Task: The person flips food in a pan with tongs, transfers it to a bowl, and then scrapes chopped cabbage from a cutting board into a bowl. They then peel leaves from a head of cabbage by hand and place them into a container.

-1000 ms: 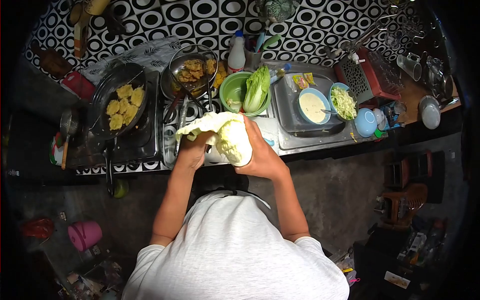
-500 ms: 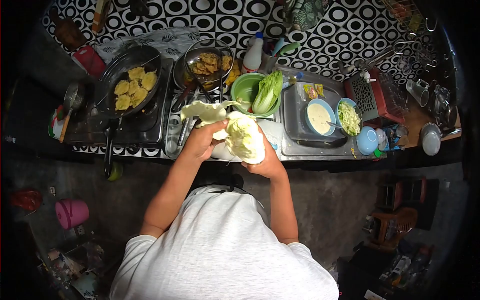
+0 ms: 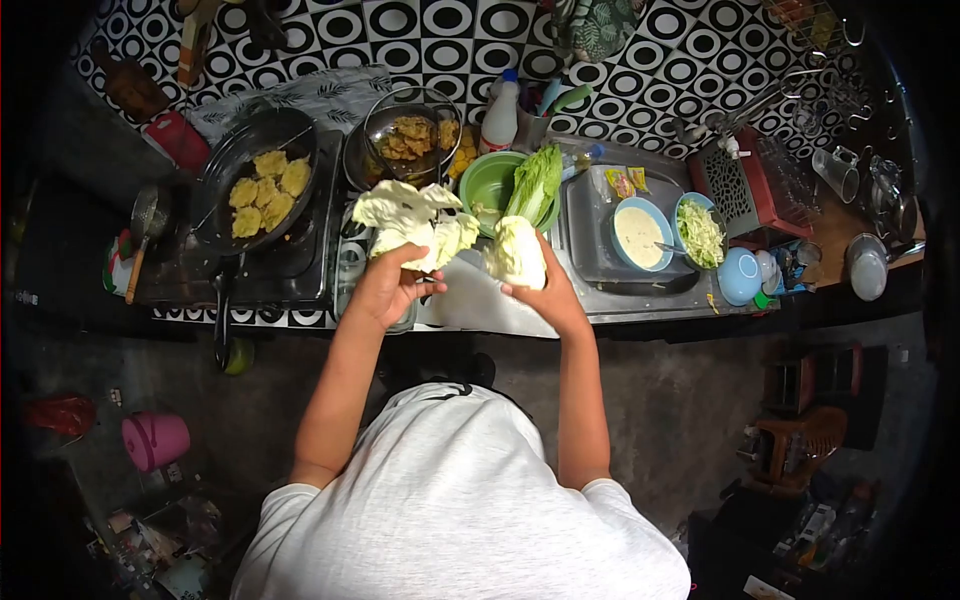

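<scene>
Pale, ragged cabbage leaves (image 3: 412, 215) are pinched between the thumb and fingers of my left hand (image 3: 390, 285). My right hand (image 3: 552, 297) wraps round the right side of a small pale cabbage head (image 3: 518, 254). A gap separates the leaves from the head, both held above the counter's front. Just behind them is a green bowl (image 3: 487, 186), with a long leafy green vegetable (image 3: 535, 187) leaning over its right side. Beneath my hands lies a white surface (image 3: 480, 297), partly covered by them.
At left, a frying pan (image 3: 262, 190) of yellow fritters sits on the stove. Browned fried food fills a strainer (image 3: 408, 137) behind the leaves. On the right, a sink tray (image 3: 590, 235) holds a bowl of batter (image 3: 641, 236) and a bowl of shredded vegetable (image 3: 699, 230).
My hands have moved apart. Leaves now hang in my left hand, separate from the cabbage head, which my right hand has carried slightly right and turned.
</scene>
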`<state>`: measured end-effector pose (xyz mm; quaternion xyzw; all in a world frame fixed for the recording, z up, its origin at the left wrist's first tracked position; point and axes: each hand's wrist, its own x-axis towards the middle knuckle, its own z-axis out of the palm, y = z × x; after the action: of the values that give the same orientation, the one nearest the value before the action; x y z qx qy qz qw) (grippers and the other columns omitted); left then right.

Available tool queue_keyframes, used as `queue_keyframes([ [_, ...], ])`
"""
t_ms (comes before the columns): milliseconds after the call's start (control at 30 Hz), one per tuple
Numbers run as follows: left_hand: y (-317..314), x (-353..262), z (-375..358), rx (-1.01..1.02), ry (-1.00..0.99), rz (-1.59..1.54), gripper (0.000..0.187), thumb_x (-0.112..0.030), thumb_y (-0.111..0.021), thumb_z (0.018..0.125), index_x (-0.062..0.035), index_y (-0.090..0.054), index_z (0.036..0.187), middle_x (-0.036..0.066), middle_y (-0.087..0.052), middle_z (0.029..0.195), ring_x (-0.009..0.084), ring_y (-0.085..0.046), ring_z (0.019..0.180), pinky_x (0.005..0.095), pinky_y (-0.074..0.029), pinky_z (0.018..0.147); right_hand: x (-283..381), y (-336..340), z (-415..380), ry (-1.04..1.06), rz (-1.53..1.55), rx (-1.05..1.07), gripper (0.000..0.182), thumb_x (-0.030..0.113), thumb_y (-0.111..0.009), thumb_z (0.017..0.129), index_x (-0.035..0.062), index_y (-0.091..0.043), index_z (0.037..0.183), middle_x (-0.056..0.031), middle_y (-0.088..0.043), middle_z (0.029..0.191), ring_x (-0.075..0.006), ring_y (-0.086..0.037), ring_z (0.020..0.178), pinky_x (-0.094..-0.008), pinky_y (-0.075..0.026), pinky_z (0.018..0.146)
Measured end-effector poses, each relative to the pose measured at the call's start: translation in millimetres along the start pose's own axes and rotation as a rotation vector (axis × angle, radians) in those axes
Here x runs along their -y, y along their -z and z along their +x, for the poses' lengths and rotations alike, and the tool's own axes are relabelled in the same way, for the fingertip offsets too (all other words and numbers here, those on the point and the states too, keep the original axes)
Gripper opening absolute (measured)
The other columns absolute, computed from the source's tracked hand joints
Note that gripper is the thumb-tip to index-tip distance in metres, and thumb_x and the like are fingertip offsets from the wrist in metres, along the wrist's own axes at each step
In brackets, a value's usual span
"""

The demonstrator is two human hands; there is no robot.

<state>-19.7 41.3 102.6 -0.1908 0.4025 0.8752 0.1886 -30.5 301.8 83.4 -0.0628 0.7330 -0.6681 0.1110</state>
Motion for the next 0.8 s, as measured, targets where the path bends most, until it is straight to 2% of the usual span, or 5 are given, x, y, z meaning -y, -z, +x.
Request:
queue_keyframes([
  [200, 2.0, 16.0, 4.1, -0.127, -0.104, 0.26, 0.03, -0.005, -0.062, 0.087, 0.0053, -0.057, 0.114, 0.016, -0.068, 0.1, 0.0272, -0.071, 0.079, 0.036, -0.061, 0.062, -41.7, 17.3, 93.0, -0.09, -0.114, -0.075, 0.078, 0.034, -0.079, 0.076, -0.0048, -0.047, 0.136, -0.0173, -0.061, 0.124, -0.0231, -0.059, 0.115, -0.0339, -0.045, 0.099],
  [400, 27.2, 37.3, 5.4, -0.29, -0.156, 0.228, 0.033, -0.003, -0.059, 0.086, 0.0036, -0.056, 0.118, 0.013, -0.067, 0.104, 0.0248, -0.07, 0.083, 0.0374, -0.061, 0.06, -45.5, 15.9, 154.5, -0.175, -0.267, -0.044, 0.075, 0.05, -0.075, 0.078, -0.007, -0.056, 0.122, -0.0162, -0.069, 0.1, -0.0266, -0.068, 0.075, -0.0356, -0.055, 0.074],
  [433, 35.4, 41.7, 6.0, -0.289, -0.164, 0.265, 0.034, -0.004, -0.058, 0.087, 0.0024, -0.056, 0.12, 0.013, -0.066, 0.106, 0.0245, -0.069, 0.085, 0.0375, -0.06, 0.06, -41.3, 16.2, 156.9, -0.191, -0.274, 0.026, 0.086, 0.057, -0.072, 0.078, -0.0106, -0.053, 0.127, -0.0241, -0.065, 0.116, -0.0303, -0.066, 0.103, -0.0377, -0.051, 0.086],
  [567, 41.7, 48.2, -3.6, -0.337, -0.146, 0.25, 0.035, -0.004, -0.057, 0.088, 0.0008, -0.054, 0.123, 0.012, -0.066, 0.106, 0.0237, -0.068, 0.086, 0.0346, -0.059, 0.057, -55.1, 7.2, 176.9, -0.138, -0.71, 0.056, 0.087, 0.058, -0.07, 0.079, -0.016, -0.052, 0.122, -0.0301, -0.067, 0.101, -0.0374, -0.069, 0.09, -0.04, -0.052, 0.083],
  [800, 51.7, 54.7, -24.0, -0.356, -0.144, 0.251, 0.029, -0.006, -0.059, 0.089, 0.002, -0.06, 0.117, 0.011, -0.068, 0.103, 0.0201, -0.068, 0.082, 0.033, -0.055, 0.056, -51.1, 8.3, 168.5, -0.041, -0.809, 0.029, 0.09, 0.044, -0.067, 0.086, -0.0187, -0.03, 0.14, -0.036, -0.061, 0.113, -0.0427, -0.062, 0.109, -0.0415, -0.049, 0.094],
])
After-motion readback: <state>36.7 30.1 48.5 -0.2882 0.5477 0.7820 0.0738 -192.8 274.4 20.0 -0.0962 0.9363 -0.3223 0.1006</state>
